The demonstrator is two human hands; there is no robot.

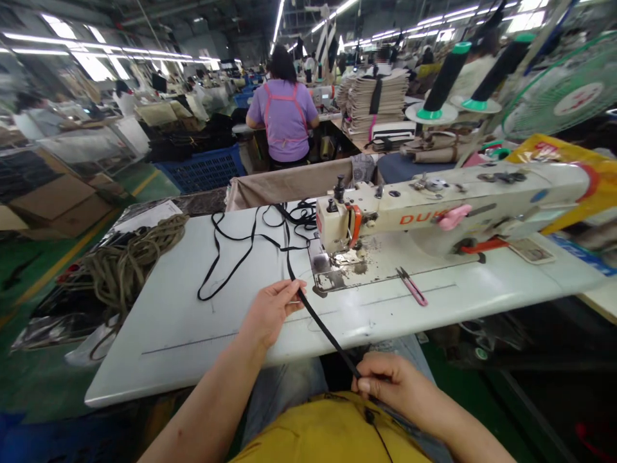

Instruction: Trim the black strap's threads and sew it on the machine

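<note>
A long, narrow black strap [324,326] runs tight between my two hands. Over the front of the white table, my left hand [276,307] pinches it between thumb and fingers. Closer to my body and past the table's edge, my right hand [393,384] grips it, with more of the strap trailing below. Beyond my left hand the rest lies in loose loops [253,247] on the tabletop. To the right stands a white sewing machine [409,212]; its needle plate [337,263] lies a little beyond and right of my left hand.
Pink-handled thread snips [412,286] lie before the machine. A bundle of olive-brown straps [132,260] rests at the table's left edge. Black thread cones [443,80] and a green fan [569,90] stand at right. A person in purple [284,119] sits ahead with their back to me.
</note>
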